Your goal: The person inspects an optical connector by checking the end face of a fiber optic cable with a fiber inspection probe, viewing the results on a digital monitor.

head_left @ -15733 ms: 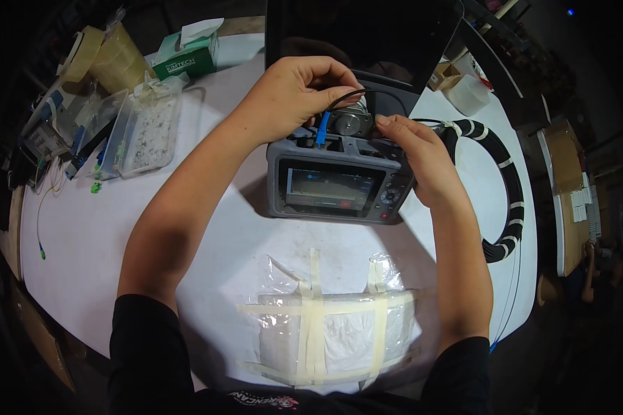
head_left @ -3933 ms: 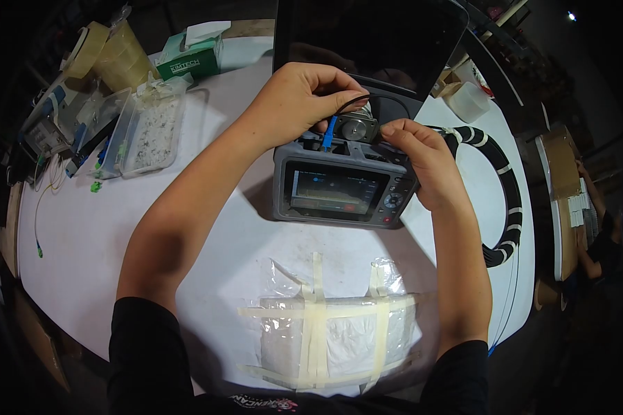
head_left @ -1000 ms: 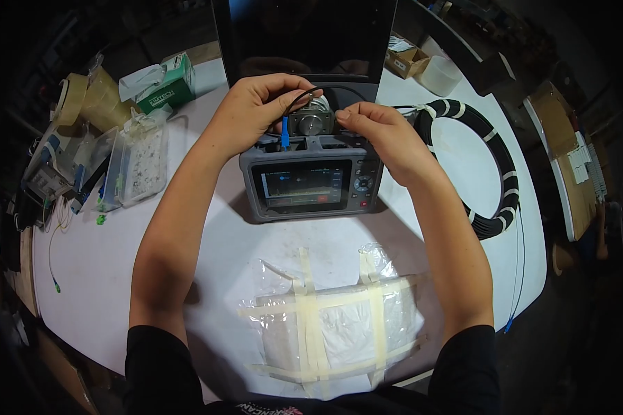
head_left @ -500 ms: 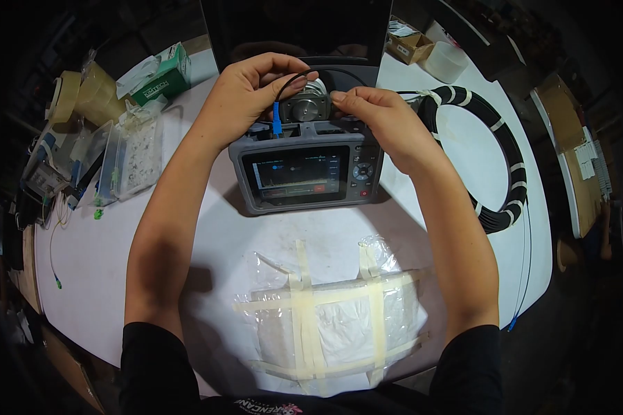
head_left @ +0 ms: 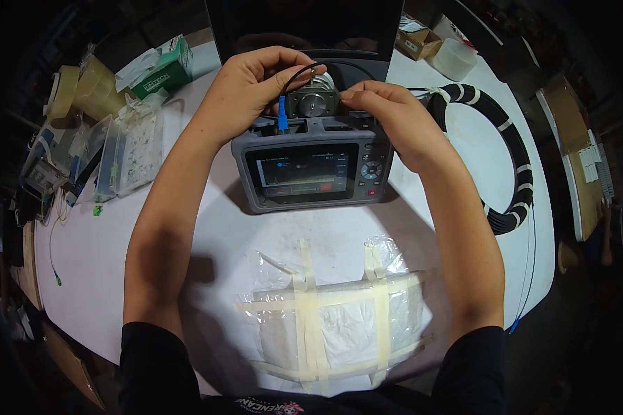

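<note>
Behind the top edge of a grey handheld tester [head_left: 313, 173] with a lit screen is a small metal device [head_left: 313, 102] with a round disc on its front. My left hand [head_left: 268, 76] is at the device's upper left, thumb and fingers pinched near its top; what they grip is too small to make out. My right hand [head_left: 387, 114] is closed at the device's right side, its fingertips touching the edge. A black cable with a blue connector [head_left: 282, 114] is plugged into the tester's top left and loops up over the device.
A coil of black cable [head_left: 522, 166] lies on the right. Taped plastic padding [head_left: 346, 328] lies in front. On the left are a green tissue box [head_left: 165, 69], tape rolls [head_left: 66, 90] and a clear tray [head_left: 140, 155]. A dark screen [head_left: 304, 28] stands behind.
The view has shifted slightly, so most things appear a little further right. Both hands remain at the metal device, with only small finger movement.
</note>
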`<action>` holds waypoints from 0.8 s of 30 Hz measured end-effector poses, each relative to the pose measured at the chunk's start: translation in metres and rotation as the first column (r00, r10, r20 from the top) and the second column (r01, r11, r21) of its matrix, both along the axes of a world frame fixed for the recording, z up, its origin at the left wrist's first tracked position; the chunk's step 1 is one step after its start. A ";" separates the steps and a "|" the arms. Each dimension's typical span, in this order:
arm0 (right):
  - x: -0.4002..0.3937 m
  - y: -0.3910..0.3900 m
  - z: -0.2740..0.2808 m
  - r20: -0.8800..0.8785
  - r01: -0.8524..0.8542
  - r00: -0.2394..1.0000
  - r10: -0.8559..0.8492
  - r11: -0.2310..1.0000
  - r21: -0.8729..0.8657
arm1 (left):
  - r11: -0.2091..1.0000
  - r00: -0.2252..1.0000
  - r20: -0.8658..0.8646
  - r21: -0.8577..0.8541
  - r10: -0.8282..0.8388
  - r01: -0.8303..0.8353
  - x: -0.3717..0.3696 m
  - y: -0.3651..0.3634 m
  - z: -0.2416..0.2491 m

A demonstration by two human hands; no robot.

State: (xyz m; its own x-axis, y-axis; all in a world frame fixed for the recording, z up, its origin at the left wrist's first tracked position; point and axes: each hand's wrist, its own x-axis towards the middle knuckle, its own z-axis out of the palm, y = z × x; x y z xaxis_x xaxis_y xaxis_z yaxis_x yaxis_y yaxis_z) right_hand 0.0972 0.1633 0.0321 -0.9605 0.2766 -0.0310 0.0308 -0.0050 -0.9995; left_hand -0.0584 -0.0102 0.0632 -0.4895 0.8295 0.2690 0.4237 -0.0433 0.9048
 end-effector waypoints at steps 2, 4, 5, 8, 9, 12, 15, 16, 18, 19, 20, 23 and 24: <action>0.000 -0.002 0.003 0.017 0.013 1.000 -0.013 1.000 -0.013 | 1.000 1.000 -0.001 -0.001 -0.004 0.004 -0.004 -0.001 -0.004; -0.001 0.000 0.000 0.020 0.007 1.000 -0.006 1.000 -0.019 | 1.000 1.000 -0.008 0.002 -0.011 0.011 -0.003 -0.001 0.000; -0.001 0.001 -0.001 0.024 0.001 1.000 -0.001 1.000 -0.026 | 0.999 1.000 0.006 -0.048 -0.011 0.011 -0.001 -0.002 0.003; -0.001 0.001 -0.001 0.005 -0.002 1.000 0.002 1.000 -0.014 | 0.994 1.000 0.026 -0.107 0.002 0.001 0.001 -0.003 0.008; 0.000 0.000 0.000 0.007 -0.004 1.000 0.005 1.000 -0.016 | 0.993 0.999 0.033 -0.117 0.014 -0.010 0.001 -0.003 0.008; 0.001 -0.001 0.002 0.028 0.010 1.000 -0.009 0.998 -0.056 | 0.996 1.000 0.026 -0.092 0.013 -0.011 -0.001 -0.003 0.005; 0.000 0.001 0.000 0.022 0.012 1.000 -0.011 1.000 -0.017 | 1.000 1.000 -0.020 0.014 -0.020 0.020 -0.003 0.000 -0.002; -0.001 0.002 -0.001 0.008 0.004 1.000 -0.004 1.000 0.000 | 1.000 1.000 -0.020 0.014 -0.020 0.020 0.000 0.000 0.001; -0.001 0.002 -0.003 -0.004 -0.006 1.000 0.006 1.000 0.014 | 0.988 0.999 -0.022 -0.147 0.042 -0.044 0.006 0.000 0.009; -0.001 0.001 -0.001 -0.004 -0.003 1.000 0.003 1.000 0.008 | 0.988 0.999 -0.020 -0.148 0.043 -0.046 0.005 0.000 0.009; 0.000 0.000 0.001 -0.004 -0.002 1.000 0.002 1.000 0.004 | 0.989 0.999 -0.025 -0.140 0.033 -0.036 0.004 0.000 0.009; 0.001 -0.005 0.004 0.020 0.026 1.000 -0.025 0.998 -0.059 | 0.992 1.000 -0.015 -0.125 0.019 -0.020 0.002 0.000 0.008; 0.002 -0.007 0.004 0.023 0.027 0.999 -0.025 0.998 -0.060 | 0.993 1.000 0.001 -0.120 0.012 -0.012 0.002 -0.001 0.008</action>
